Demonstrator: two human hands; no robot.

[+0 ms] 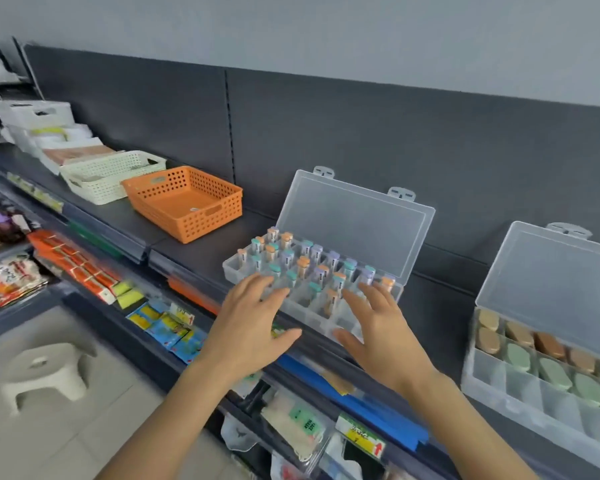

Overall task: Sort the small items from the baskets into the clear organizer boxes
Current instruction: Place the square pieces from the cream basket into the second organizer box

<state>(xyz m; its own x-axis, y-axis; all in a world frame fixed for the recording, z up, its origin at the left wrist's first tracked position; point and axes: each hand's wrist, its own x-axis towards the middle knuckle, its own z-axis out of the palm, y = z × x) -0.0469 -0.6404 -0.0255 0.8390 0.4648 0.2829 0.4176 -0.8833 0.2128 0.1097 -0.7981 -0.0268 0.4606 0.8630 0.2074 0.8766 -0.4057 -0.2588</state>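
A clear organizer box [355, 223] stands on the dark shelf with its lid up, and several small tubes [303, 263] with orange, teal and purple caps stand upright in its compartments. My left hand [253, 320] hovers at the box's front left corner with fingers spread and nothing in it. My right hand [378, 327] hovers at the front right, fingers also spread and holding nothing. An orange basket [184, 202] sits to the left of the box; its inside looks bare apart from a sticker. At the right stands a second clear organizer box [548, 289], holding tan, brown and green oval items.
A cream basket [108, 174] and white bins [35, 114] line the shelf [201, 251] further left. Packaged goods hang and lie on lower shelves below. A white step stool [45, 372] stands on the tiled floor at lower left.
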